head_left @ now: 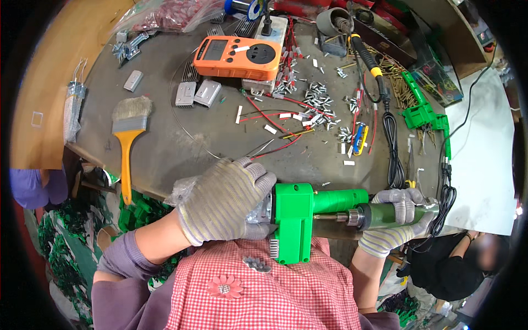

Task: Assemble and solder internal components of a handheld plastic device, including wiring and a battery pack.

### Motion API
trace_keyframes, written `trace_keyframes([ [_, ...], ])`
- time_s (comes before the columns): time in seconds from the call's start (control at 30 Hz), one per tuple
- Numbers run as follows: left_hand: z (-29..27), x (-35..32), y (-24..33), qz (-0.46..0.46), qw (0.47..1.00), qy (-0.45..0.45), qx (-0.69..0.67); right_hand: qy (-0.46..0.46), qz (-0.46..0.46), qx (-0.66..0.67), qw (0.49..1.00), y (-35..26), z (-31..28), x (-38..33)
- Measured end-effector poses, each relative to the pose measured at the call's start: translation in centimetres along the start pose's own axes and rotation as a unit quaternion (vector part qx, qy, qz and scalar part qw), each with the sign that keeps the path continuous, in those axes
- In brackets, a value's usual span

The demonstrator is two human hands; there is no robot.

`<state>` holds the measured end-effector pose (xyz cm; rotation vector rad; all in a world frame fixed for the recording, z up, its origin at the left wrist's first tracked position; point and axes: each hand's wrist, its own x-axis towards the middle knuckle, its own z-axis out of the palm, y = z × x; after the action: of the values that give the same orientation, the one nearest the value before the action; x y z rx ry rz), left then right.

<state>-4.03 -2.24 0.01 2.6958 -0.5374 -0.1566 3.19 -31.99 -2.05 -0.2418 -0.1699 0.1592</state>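
Close to my apron, my left hand [224, 199] in a striped grey glove is closed around a silvery, clear-wrapped part joined to a green plastic housing [294, 228]. A green cylinder [341, 201] sticks out to the right from the housing. My right hand [399, 220], gloved likewise, grips an electric screwdriver [377, 216] with a dark green body. Its bit points left at the housing's right side; whether the tip touches a screw I cannot tell. Under my left palm the wrapped part is mostly hidden.
Ahead on the grey table lie loose screws [318, 98], red wires [286, 113], an orange meter [237, 57], a yellow-handled brush [130, 132] and a soldering iron [367, 58]. Green plastic parts [421, 115] stand at right. Black cords [391, 148] run near my right hand. Another person [448, 269] sits at lower right.
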Motion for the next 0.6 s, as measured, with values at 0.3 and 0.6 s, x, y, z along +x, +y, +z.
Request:
trace_keyframes([
  [0.3,0.5,0.3,-0.7,0.032,0.999,-0.004,-0.02,0.074,-0.045,0.006,0.996,0.4,0.6,-0.2],
  [0.6,0.4,0.3,-0.7,0.032,0.999,-0.009,-0.04,0.08,-0.048,-0.009,0.996,0.5,1.0,-0.2],
])
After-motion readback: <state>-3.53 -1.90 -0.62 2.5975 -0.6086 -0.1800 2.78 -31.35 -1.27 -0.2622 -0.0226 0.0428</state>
